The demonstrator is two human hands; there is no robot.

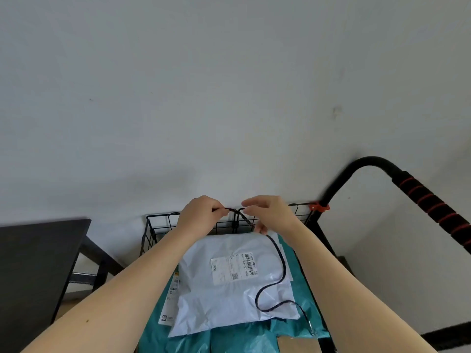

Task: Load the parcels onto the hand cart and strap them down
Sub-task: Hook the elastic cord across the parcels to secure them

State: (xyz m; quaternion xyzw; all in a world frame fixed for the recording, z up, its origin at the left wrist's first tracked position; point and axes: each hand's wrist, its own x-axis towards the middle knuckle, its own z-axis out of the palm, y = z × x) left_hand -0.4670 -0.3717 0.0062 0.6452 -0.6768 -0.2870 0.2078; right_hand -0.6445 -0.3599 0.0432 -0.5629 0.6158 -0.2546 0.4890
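— What is seen from the head view?
— A white parcel bag (229,296) is laid on top of teal parcel bags (229,340) in the hand cart (318,235). A cardboard box (298,345) is seen at the near edge.
— How are the hands held?
— A dark cord (279,253) is pinched by the left hand (201,212) and by the right hand (270,212). Both are held up at the cart's black wire rail (158,217).
— Where is the rest of the cord?
— It is left loose in a curl on the white bag. Its metal hook (311,327) is laid by the bag's near right corner.
— What else is seen?
— The cart's black handle (430,200), ringed in red, is seen at the right. A dark surface (38,263) is seen at the left.
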